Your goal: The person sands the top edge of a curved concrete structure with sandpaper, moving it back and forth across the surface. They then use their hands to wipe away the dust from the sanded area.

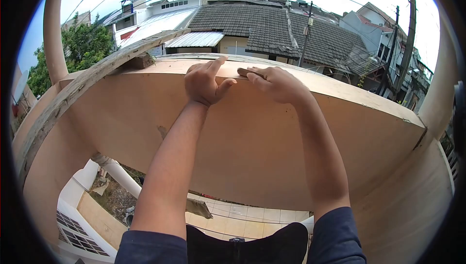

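My left hand (204, 82) rests on the top edge of a peach-coloured parapet wall (354, 96), its thumb and a finger stretched apart and nothing visible in it. To its right, my right hand (279, 83) grips a small flat brown pad (244, 72), which looks like folded sandpaper, and presses it against the wall's top surface. Most of the pad is hidden under the fingers. Both forearms reach forward over the wall's inner face.
A long weathered wooden plank (73, 89) slants across the left, its upper end near a small block (141, 61) on the wall. Round columns (55, 36) rise at both sides. Below lies a tiled floor (242, 211); tiled roofs (223, 19) and overhead wires are beyond.
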`<state>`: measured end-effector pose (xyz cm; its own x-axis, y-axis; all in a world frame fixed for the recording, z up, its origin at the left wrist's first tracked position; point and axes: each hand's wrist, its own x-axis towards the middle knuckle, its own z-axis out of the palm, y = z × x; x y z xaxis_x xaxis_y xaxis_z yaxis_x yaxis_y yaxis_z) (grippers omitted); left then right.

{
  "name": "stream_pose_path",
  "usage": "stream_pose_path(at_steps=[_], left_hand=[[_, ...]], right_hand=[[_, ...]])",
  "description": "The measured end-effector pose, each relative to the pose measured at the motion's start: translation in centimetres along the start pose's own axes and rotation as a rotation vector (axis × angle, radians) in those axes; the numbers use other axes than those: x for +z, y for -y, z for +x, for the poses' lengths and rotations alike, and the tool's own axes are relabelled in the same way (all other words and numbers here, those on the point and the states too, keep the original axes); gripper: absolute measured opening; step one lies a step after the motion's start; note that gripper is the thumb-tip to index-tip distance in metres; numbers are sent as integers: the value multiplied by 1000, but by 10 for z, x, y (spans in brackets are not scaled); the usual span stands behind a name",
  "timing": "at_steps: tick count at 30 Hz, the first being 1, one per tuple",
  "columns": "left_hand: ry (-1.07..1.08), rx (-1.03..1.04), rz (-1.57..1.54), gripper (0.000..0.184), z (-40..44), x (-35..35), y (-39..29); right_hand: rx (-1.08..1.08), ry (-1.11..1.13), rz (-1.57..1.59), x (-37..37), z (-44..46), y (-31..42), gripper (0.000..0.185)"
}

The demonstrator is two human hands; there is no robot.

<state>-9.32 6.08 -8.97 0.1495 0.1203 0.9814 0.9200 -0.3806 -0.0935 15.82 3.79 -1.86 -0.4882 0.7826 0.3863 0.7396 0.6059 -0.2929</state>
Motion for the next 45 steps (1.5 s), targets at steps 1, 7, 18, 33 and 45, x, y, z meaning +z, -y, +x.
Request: stream_pose_path(at_steps=[1,7,18,33,45], left_hand=[[5,3,-1,85,0,0,0],[19,29,-9,83,2,-3,-1],[131,-28,-16,83,3,-14,-9],[88,-22,-37,76,0,-10,-7],[141,-86,-39,66,4,-12,-10]], right_hand=[[-80,-19,31,2,-2,6,55],[254,-36,109,2,28,-6,55],[240,184,-233,4,21,9,53],[388,18,-229,9,16,19,54],[423,-45,-75,5,14,26,55]])
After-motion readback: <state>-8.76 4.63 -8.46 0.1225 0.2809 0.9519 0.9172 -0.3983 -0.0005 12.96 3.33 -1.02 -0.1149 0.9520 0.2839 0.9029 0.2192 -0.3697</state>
